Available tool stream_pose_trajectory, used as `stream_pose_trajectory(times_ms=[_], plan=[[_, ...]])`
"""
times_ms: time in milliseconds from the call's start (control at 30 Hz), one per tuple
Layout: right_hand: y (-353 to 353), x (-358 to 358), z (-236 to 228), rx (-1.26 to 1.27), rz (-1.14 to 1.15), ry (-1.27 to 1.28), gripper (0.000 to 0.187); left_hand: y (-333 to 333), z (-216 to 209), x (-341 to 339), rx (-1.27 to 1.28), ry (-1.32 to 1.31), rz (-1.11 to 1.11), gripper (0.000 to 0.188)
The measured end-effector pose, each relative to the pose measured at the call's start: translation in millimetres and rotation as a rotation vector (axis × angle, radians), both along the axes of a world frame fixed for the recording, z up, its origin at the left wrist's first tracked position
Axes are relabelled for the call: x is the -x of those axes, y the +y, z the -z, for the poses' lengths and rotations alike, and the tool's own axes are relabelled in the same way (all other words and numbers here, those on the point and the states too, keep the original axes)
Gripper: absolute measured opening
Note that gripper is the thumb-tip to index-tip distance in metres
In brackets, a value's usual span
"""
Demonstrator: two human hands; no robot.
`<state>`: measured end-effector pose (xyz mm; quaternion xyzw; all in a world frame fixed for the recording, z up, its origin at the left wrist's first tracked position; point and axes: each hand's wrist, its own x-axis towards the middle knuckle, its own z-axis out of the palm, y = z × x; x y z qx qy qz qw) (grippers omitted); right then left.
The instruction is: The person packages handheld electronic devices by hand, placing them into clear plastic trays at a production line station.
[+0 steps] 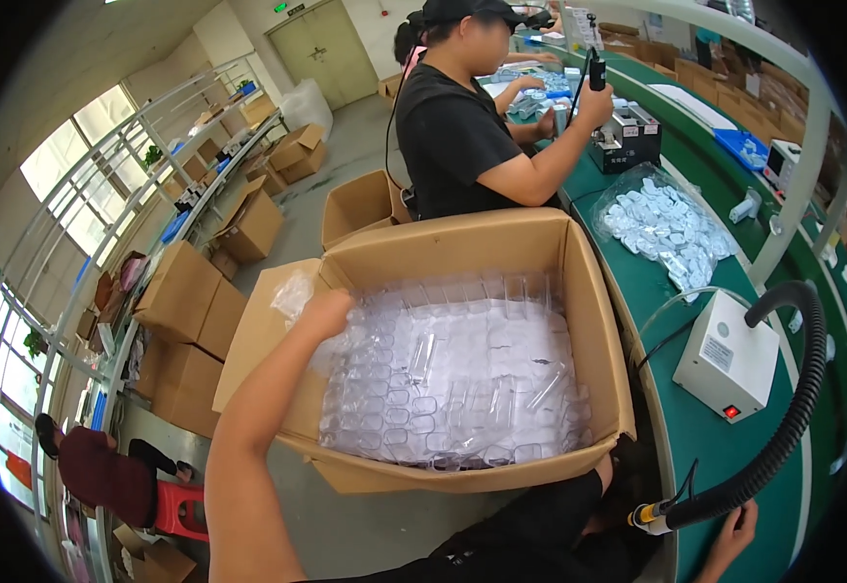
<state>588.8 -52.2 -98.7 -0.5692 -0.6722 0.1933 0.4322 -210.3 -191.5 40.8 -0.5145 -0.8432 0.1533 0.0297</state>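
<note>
A big open cardboard box (292, 449) stands in front of me, holding rows of clear plastic cases (399, 396) and a white paper sheet (511, 335). Several cases lie loose on the sheet. At the box's left side, my left hand (329, 313) is closed on a crumpled clear plastic bag (292, 294) that hangs over the rim; its fingertips are partly hidden. My right hand (736, 530) rests at the green bench at lower right, fingers apart and nothing visible in them. It is nearest to the nozzle of a black flexible hose (744, 486).
A white machine box (729, 350) with a red switch and a bag of pale blue parts (661, 225) sit on the green bench (681, 384). A co-worker (467, 126) in black works beyond my box. Cartons (185, 301) and shelving line the left; someone sits on a red stool (182, 510).
</note>
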Motion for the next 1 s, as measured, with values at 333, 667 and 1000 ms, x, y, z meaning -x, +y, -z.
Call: stream_pose_trajectory(times_ms=[333,667,1000], plan=[[0,10,-13,0.031,-0.014,-0.014,0.017,-24,-48,7,-0.574,-0.047,-0.013,0.022],[0,3,-2,-0.027,0.022,0.006,0.017,-26,-12,-39,0.208,0.28,0.25,0.01],[-2,8,-12,-0.032,0.001,-0.045,0.018,-19,19,-18,0.073,0.18,0.314,0.015]])
